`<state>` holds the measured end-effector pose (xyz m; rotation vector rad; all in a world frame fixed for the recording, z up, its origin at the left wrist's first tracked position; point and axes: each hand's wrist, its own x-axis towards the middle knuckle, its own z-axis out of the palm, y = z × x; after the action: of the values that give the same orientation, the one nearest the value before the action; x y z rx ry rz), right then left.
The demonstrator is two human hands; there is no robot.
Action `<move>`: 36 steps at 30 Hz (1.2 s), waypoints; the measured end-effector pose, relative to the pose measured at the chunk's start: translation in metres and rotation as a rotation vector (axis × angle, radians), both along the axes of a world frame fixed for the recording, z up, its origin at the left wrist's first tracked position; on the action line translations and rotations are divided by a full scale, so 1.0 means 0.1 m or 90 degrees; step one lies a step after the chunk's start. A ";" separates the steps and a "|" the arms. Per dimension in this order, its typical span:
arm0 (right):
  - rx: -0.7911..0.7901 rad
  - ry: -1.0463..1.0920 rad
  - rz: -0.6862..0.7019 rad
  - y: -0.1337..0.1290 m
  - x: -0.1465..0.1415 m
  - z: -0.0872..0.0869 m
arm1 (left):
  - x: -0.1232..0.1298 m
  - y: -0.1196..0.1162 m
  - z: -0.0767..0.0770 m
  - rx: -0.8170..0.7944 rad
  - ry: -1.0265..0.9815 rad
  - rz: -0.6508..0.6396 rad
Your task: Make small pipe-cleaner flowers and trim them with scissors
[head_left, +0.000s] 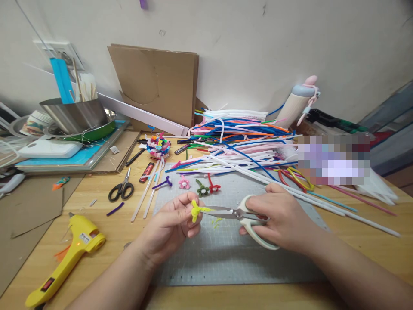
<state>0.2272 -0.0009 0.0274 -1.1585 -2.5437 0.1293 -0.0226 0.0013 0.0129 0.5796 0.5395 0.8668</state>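
Note:
My left hand (176, 224) pinches a small yellow pipe-cleaner flower (195, 211) between thumb and fingers. White-handled scissors (238, 214) are gripped in my right hand (284, 217), their blades pointing left and reaching the flower's thin yellow strand. Whether the blades are fully closed on that strand I cannot tell. Small yellow clippings (217, 222) lie under the blades on the grey cutting mat (206, 262). Just beyond my hands are a pink flower (184, 182), a green flower (203, 188), a red flower (214, 188) and a purple pipe-cleaner piece (167, 182).
A yellow glue gun (82, 234) lies at the left, with black scissors (121, 189) and glue sticks (146, 193) nearby. Pipe cleaners (238, 146) are heaped at the back. A bottle (294, 103) stands behind them; cardboard (158, 86) leans on the wall. A metal bowl (75, 118) stands back left.

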 end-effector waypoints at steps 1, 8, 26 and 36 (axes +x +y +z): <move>0.001 -0.004 -0.001 0.00 0.00 0.00 | 0.00 0.00 0.00 -0.001 0.000 0.000; 0.016 -0.001 -0.004 0.00 0.01 -0.01 | 0.00 0.00 0.01 -0.005 -0.001 -0.007; -0.004 -0.010 -0.014 0.02 0.04 0.01 | -0.02 -0.01 0.01 0.009 0.010 -0.012; -0.193 -0.081 -0.071 0.12 0.19 0.06 | -0.01 0.00 0.01 0.013 0.038 0.005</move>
<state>0.2464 0.0113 0.0337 -1.4605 -2.6261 0.4404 -0.0236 0.0008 0.0144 0.6240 0.5883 0.8657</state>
